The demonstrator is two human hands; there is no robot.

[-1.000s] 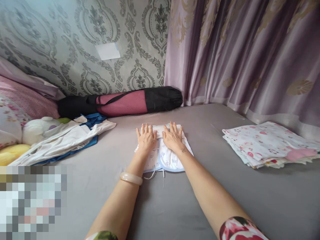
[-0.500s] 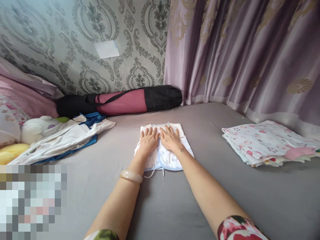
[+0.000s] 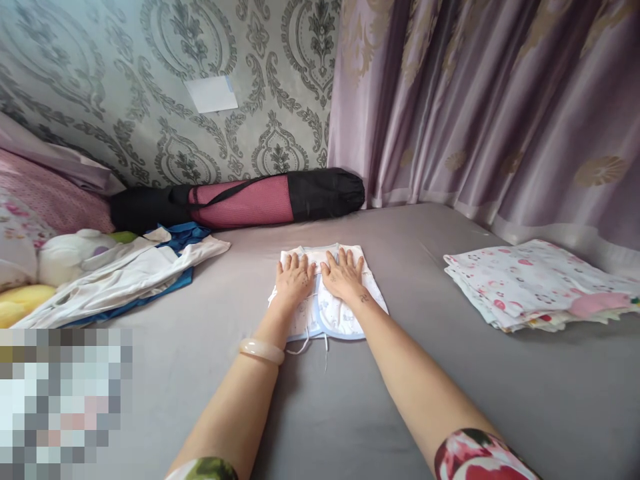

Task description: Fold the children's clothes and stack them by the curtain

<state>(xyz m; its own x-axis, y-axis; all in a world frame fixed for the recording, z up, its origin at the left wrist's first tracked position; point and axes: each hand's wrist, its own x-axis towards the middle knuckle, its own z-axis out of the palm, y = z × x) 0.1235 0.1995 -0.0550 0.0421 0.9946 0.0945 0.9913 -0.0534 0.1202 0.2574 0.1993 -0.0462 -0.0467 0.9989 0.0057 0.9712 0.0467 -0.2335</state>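
A small white baby garment [image 3: 345, 323] with blue trim and faint prints lies folded on the grey bed sheet [image 3: 420, 373], its thin white ties trailing from the near edge. Flat on its left half rests my left hand [image 3: 294, 280], fingers spread, a pale bangle [image 3: 261, 351] on that forearm. My right hand [image 3: 344, 275] lies palm down on the right half, its fingers also stretched out. Both palms touch the cloth, and neither hand grips it. Parts of the garment are hidden beneath them.
To the right sits a stack of folded printed cloths [image 3: 525, 280]. White and blue clothes [image 3: 135, 277] lie at left beside a white plush toy [image 3: 75, 253]. A pink and black rolled bag [image 3: 245, 200] runs along the wall, with curtains [image 3: 450, 100] at right.
My hands have slid slightly apart over the garment, the left one shifting a little left and the right one a little right. The garment stays in place.
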